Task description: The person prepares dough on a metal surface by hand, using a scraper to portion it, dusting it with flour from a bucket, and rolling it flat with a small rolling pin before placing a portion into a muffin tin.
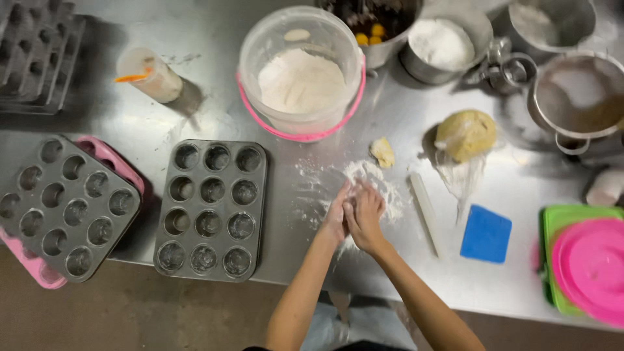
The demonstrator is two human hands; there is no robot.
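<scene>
1. Left hand (336, 218) and right hand (364, 218) pressed palm to palm above the floured patch (364, 179) on the steel table (416, 286); whatever sits between the palms hidden, so cannot tell whether anything is grasped.
2. Floured patch directly under and at 12 o'clock of the hands; small dough piece (383, 152) further out at 12 to 1 o'clock, apart from both hands.
3. Large dough ball (465, 134) on clear plastic wrap at 2 o'clock; white stick-shaped tool (426, 211) just beside the right hand at 3 o'clock; blue scraper (486, 234) beyond it.
4. Flour bucket (301, 75) with pink handle at 11 o'clock; twelve-cup muffin tin (210, 209) at 9 o'clock, second muffin tin (65, 207) past it, lying on a pink tray.
5. Metal bowls and sieve (575, 97) along the far edge, 1 to 2 o'clock; pink lid (591, 266) on green container at 3 o'clock.
6. Nothing between hands and flour.
7. Both forearms bare, converging from 6 o'clock, fingers pointing toward 12.
</scene>
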